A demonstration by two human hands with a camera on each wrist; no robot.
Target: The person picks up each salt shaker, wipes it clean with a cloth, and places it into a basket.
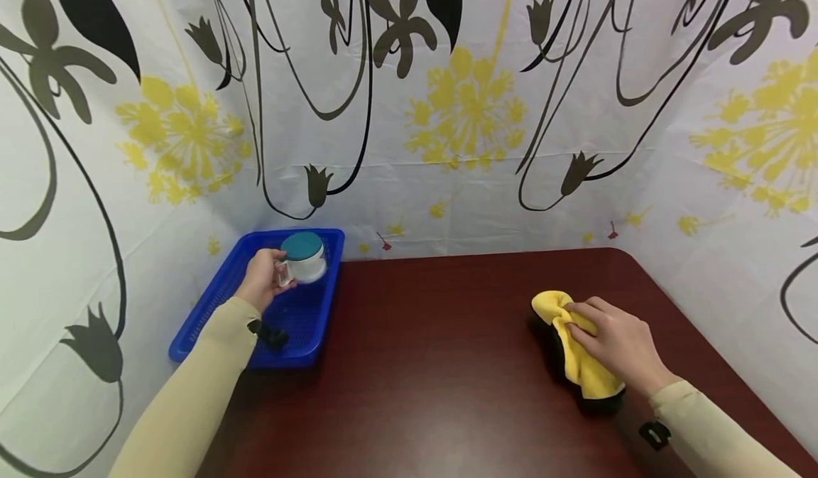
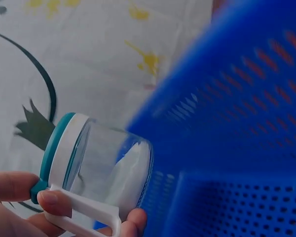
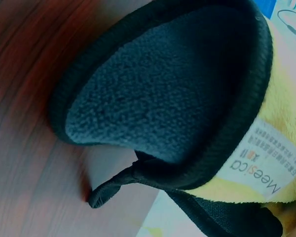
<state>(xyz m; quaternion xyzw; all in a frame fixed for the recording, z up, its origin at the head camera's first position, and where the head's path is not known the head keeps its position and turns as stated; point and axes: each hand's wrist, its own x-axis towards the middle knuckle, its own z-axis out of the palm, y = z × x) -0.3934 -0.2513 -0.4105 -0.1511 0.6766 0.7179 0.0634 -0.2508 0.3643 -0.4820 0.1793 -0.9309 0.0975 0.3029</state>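
My left hand (image 1: 262,279) holds a clear jar (image 1: 308,268) by its white handle (image 2: 86,210). A teal lid (image 1: 302,246) with a white band tops the jar, and something white shows at its base in the left wrist view. The jar is at the far part of a blue plastic basket (image 1: 297,313); whether it touches the basket floor, I cannot tell. On the right, my right hand (image 1: 620,343) pinches a yellow cloth (image 1: 591,371) with a dark underside and black edging. The right wrist view shows its dark fleecy side (image 3: 133,94) and a white printed label (image 3: 259,160).
A dark red-brown table (image 1: 434,336) lies beneath the cloth and basket. White patterned fabric (image 1: 396,130) hangs along the back and both sides. The basket sits at the table's left, close to the fabric, and has perforated walls (image 2: 246,197).
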